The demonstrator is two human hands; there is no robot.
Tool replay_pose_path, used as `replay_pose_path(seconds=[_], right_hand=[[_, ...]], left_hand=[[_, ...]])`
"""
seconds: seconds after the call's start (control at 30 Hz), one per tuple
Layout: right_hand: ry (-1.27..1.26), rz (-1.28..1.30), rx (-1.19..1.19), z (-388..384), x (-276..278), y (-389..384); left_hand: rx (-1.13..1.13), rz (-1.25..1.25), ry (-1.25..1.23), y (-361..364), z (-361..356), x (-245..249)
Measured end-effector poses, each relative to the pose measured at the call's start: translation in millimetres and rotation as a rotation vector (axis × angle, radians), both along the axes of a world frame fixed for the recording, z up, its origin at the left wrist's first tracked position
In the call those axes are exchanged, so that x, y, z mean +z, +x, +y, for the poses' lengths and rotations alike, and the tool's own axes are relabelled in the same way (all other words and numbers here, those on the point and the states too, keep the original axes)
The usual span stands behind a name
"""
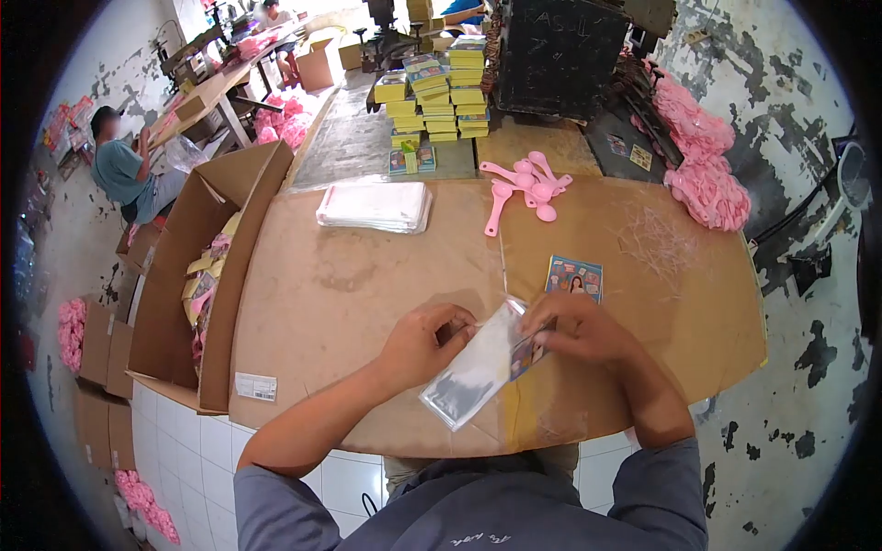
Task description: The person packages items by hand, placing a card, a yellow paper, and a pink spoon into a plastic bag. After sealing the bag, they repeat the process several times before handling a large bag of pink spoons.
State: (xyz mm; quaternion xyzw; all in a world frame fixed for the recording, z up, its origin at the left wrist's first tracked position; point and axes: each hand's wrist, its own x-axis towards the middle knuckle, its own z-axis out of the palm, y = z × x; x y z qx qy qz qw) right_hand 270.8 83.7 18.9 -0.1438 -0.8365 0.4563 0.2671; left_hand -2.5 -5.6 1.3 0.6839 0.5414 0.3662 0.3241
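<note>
A clear plastic bag lies slantwise between my hands, near the front of the cardboard-covered table. My left hand pinches the bag's left edge between thumb and fingertips. Over its upper right side, my right hand has its fingers closed on a printed card, which overlaps the bag's right edge; the rest of this card is hidden by the fingers. Just beyond the right hand, other printed cards lie face up on the table.
Pink scoops lie in a pile beyond the cards. A stack of clear bags sits at the back left. Stacked card bundles stand farther back. An open cardboard box borders the table's left side. Pink bundles hang at right.
</note>
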Motion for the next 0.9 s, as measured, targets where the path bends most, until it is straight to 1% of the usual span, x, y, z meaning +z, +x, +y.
replay_pose_path(seconds=[0.03,0.1,0.13,0.2,0.23,0.3,0.33,0.4,0.43,0.5,0.6,0.63,0.7,0.8,0.83,0.9], right_hand=[[0.118,-0.1,-0.005,-3.0,0.9,-4.6],[0.351,-0.301,-0.016,-9.6,3.2,-8.9],[0.304,-0.305,-0.031,-10.0,2.5,-9.6],[0.214,-0.311,-0.063,-8.6,1.7,-10.0],[0.234,-0.285,-0.065,-7.7,-0.7,-9.7],[0.274,-0.231,-0.069,-5.2,-6.4,-9.9],[0.237,-0.224,-0.096,-5.3,-6.3,-10.5],[0.155,-0.211,-0.15,-7.9,-6.5,-12.4],[0.156,-0.187,-0.203,-8.9,-7.5,-13.7],[0.16,-0.14,-0.308,-10.1,-8.3,-17.1],[0.05,-0.017,-0.461,-13.0,-11.9,-22.6],[-0.006,0.007,-0.476,-13.0,-10.9,-22.5],[-0.123,0.052,-0.507,-14.3,-8.7,-20.7],[-0.258,0.213,-0.514,-14.7,-10.5,-23.2],[-0.267,0.22,-0.506,-14.6,-10.6,-22.8],[-0.287,0.238,-0.489,-14.4,-11.0,-22.4]], left_hand=[[0.006,-0.016,-0.053,-1.2,0.0,0.5],[0.012,-0.142,-0.019,-10.9,7.9,-27.3],[0.014,-0.203,0.002,-14.0,11.4,-32.0],[0.003,-0.469,-0.111,-17.5,14.0,-27.3],[-0.004,-0.601,-0.168,-17.3,14.7,-19.7],[0.046,-0.694,-0.28,-13.2,9.8,4.4],[0.073,-0.74,-0.336,-12.2,8.2,11.4],[-0.04,-0.8,-0.348,-13.8,11.2,-0.4],[-0.096,-0.832,-0.356,-13.7,10.9,-5.5],[-0.092,-0.784,-0.406,-10.7,7.3,-9.3],[-0.056,-0.648,-0.41,-4.4,4.0,-5.2],[-0.039,-0.592,-0.402,-3.0,3.4,-3.7],[-0.026,-0.582,-0.413,-1.6,2.0,-3.4],[-0.025,-0.526,-0.416,-2.4,2.1,-3.3],[-0.028,-0.5,-0.413,-2.8,2.5,-2.9],[-0.027,-0.532,-0.42,-1.3,2.5,-2.7]])
